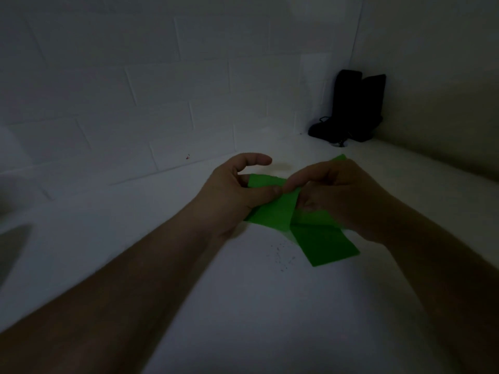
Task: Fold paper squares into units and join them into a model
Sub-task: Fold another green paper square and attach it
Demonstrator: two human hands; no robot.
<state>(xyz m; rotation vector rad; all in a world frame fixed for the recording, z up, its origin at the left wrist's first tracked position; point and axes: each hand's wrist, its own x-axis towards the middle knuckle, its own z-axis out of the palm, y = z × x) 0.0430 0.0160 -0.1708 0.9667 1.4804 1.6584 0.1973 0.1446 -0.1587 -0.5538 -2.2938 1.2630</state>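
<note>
Here, from the head view, the folded green paper strips (pixel 280 209) lie crossed on the white counter (pixel 243 292), well in front of the black pouch (pixel 351 109). The left hand (pixel 237 190) and right hand (pixel 334 195) both pinch them at the crossing. Light and easily creased, they seem best held near the folds.
</note>
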